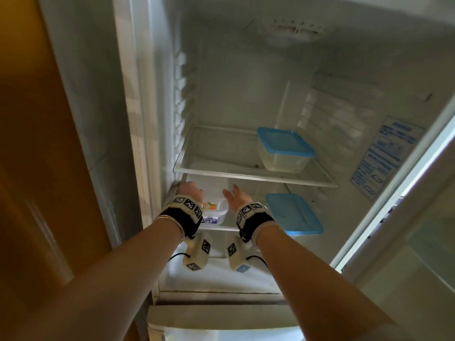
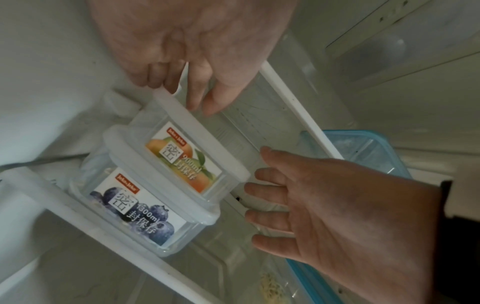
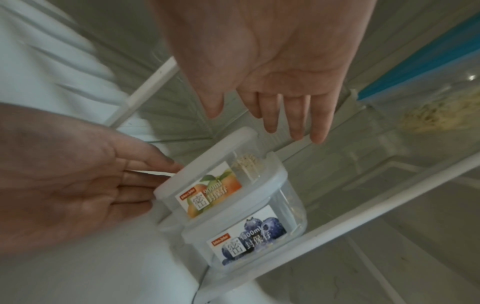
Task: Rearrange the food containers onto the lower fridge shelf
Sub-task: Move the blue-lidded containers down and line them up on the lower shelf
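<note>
Two clear tubs stand stacked at the left end of the lower shelf [image 1: 216, 227]: the small tub [image 2: 187, 156] with the orange label sits on the lid of the big tub [image 2: 140, 214] with the blueberry label, and the pair is close to the fridge's left wall [image 1: 157, 134]. The left hand [image 2: 197, 51] hangs over the far end of the small tub's lid, fingers loosely bent with the tips at or just touching the lid edge; it closes round nothing. The right hand [image 2: 330, 205] is spread flat, fingers straight, just beside the small tub's near end and apart from it. To the right on the same shelf lies a blue-lidded box [image 1: 293, 212], and a second blue-lidded box [image 1: 285, 148] is on the upper shelf [image 1: 246, 174], so by my reading the job is not finished. The risk I see lies in the stack: the small tub has a narrower foot than the lid beneath it and looks to rest there loosely, so a sideways push from either hand could slide it off, or tip both tubs over the shelf's front rail. Reaching across for the upper box could also knock the stack with a forearm.
</note>
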A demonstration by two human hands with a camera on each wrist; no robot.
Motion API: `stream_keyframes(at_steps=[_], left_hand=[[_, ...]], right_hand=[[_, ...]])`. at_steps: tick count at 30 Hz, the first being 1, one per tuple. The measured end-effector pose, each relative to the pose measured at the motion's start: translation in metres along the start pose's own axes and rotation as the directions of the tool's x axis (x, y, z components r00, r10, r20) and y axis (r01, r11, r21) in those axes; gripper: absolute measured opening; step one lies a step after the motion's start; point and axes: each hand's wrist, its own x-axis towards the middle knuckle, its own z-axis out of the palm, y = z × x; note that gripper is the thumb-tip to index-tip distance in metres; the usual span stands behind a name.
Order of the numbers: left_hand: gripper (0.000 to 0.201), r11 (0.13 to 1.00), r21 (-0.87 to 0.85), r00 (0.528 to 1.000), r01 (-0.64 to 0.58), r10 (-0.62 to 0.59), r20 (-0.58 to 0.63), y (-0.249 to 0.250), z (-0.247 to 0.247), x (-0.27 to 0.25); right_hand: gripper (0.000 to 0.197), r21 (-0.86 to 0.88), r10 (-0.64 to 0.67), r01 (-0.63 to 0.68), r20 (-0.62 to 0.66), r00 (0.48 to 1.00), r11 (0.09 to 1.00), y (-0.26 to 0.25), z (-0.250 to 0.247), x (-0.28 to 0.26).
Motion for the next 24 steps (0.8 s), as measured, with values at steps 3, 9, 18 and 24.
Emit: stream_keyframes(at_steps=[3, 9, 18, 24], left_hand=[[0.037, 0.994, -0.105, 0.999, 0.011, -0.006, 0.049, 0.011, -0.002, -0.012], [0.045, 0.998, 0.045, 0.999, -0.042, 0.043, -0.008, 0.025, -0.001, -0.038], [0.045, 0.957, 0.197, 0.976, -0.211, 0.194, 0.100, 0.060, -0.004, -0.081], [0.039, 0.942, 0.142, 0.951, -0.306, 0.294, 0.098, 0.095, -0.015, -0.089]], right_hand=[[0.061, -0.037, -0.007, 0.007, -0.018, 1.000, 0.999, 0.001, -0.006, -0.010], [0.061, -0.147, -0.040, 0.033, -0.046, 0.998, 0.989, 0.005, -0.016, -0.042], [0.052, -0.196, -0.113, 0.086, -0.133, 0.985, 0.977, 0.003, -0.052, -0.116], [0.042, -0.186, -0.127, 0.083, -0.239, 0.963, 0.979, -0.010, -0.087, -0.143]])
